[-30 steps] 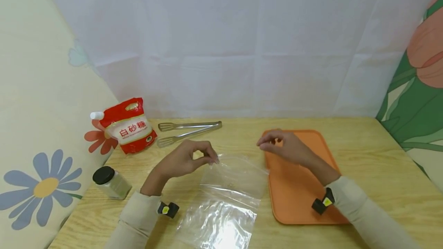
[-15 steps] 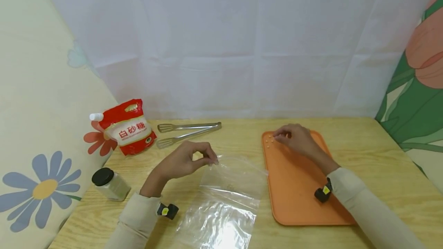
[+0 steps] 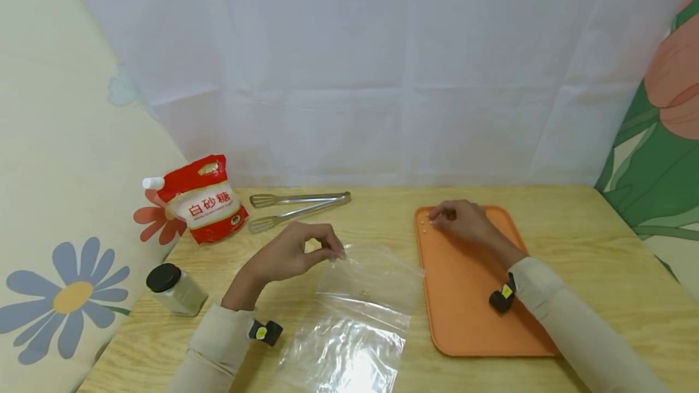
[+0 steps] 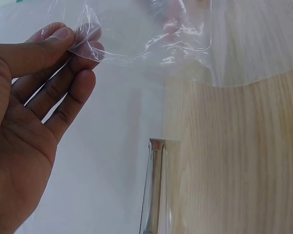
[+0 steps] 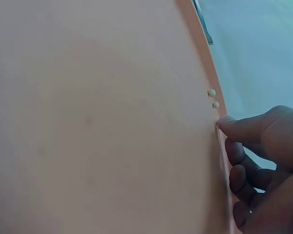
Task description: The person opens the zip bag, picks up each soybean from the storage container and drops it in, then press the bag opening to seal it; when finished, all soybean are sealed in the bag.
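In the head view my left hand (image 3: 295,250) pinches the top edge of a clear zip bag (image 3: 355,344) between thumb and finger. A few tiny pale specks lie within the bag's upper part. The left wrist view shows the bag's film (image 4: 136,29) crumpled at the fingertips. Over the far left corner of the orange tray (image 3: 475,326) is my right hand (image 3: 464,220), fingers curled and pointing down. Its thumb tip meets a small pale bead (image 5: 217,125), mostly hidden. Two more pale beads (image 5: 212,92) lie beside it along the tray's edge.
Metal tongs (image 3: 300,208) lie behind the bag. A red bag of white sugar (image 3: 204,199) leans at the back left. A square jar with a black lid (image 3: 177,290) lies tilted at the left. A white cloth (image 3: 349,77) hangs behind the wooden table (image 3: 601,247).
My right hand has moved right and down from above the tray's left edge to the beads in its corner. My left hand has kept its grip on the bag, without visible movement.
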Motion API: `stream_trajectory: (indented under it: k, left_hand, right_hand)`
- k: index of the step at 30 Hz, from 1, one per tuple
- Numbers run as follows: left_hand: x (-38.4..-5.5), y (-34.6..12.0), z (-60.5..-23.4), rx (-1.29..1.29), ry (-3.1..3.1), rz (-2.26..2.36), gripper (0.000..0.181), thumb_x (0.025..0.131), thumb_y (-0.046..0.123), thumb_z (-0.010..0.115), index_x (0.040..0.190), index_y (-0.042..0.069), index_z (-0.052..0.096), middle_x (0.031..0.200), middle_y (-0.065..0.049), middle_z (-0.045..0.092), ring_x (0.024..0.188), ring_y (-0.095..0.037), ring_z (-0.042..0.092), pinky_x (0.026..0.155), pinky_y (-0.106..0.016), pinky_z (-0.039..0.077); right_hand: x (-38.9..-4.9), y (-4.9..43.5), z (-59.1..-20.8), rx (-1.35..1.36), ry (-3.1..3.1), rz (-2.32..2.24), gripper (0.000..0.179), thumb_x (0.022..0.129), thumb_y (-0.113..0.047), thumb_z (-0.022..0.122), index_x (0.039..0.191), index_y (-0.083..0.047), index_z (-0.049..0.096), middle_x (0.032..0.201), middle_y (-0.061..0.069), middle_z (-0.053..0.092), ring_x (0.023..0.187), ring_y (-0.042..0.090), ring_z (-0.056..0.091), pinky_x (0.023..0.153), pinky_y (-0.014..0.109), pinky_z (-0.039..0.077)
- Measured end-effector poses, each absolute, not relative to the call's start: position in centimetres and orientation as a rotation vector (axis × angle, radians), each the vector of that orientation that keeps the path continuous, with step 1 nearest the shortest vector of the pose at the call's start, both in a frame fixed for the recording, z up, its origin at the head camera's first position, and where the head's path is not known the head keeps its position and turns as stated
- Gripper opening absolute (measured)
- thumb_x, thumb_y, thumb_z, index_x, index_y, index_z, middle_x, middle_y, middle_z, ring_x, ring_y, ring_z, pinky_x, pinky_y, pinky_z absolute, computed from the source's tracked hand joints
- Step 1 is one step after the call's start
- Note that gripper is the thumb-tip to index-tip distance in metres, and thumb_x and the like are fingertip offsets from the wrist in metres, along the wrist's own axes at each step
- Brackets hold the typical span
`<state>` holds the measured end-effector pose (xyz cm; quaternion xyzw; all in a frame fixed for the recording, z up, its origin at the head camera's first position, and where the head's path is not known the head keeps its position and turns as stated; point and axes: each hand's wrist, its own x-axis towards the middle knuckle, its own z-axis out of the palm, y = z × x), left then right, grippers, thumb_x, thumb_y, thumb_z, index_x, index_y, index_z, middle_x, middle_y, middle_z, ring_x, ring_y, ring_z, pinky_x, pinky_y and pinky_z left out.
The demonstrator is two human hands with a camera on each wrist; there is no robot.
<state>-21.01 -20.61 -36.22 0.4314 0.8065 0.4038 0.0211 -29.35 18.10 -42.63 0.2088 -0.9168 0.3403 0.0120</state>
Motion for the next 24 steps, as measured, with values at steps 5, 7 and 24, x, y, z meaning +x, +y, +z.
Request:
stream_trajectory:
  k: [5,7,24]
  left_hand:
    - [-20.86,-20.52,-35.84,1.310,2.513,1.231,0.017,0.094,0.005,0.070,0.101,0.021,0.070,0.095,0.002,0.073,0.086,-0.013,0.068,0.083,-0.033,0.055]
    - [-20.84,-20.50,-35.78,1.306,2.508,1.231,0.017,0.095,0.004,0.069,0.101,0.021,0.070,0.096,0.001,0.073,0.086,-0.013,0.068,0.083,-0.033,0.055]
    - [-20.73,-20.45,-35.75,1.317,2.492,1.244,0.016,0.095,0.003,0.069,0.100,0.019,0.069,0.096,0.005,0.072,0.085,-0.013,0.068,0.080,-0.033,0.055]
  right_hand:
    - [-29.40,18.31,-42.63,0.659,-2.879,1.148,0.017,0.097,-0.025,0.070,0.111,-0.017,0.075,0.095,-0.004,0.068,0.086,0.015,0.062,0.077,0.039,0.050]
    - [-29.45,18.36,-42.68,0.660,-2.886,1.156,0.017,0.097,-0.026,0.069,0.111,-0.017,0.074,0.096,-0.004,0.069,0.086,0.015,0.062,0.078,0.039,0.050]
    - [-29.60,18.03,-43.16,0.646,-2.881,1.076,0.013,0.098,-0.031,0.068,0.105,-0.021,0.074,0.093,-0.007,0.068,0.087,0.015,0.062,0.084,0.044,0.045]
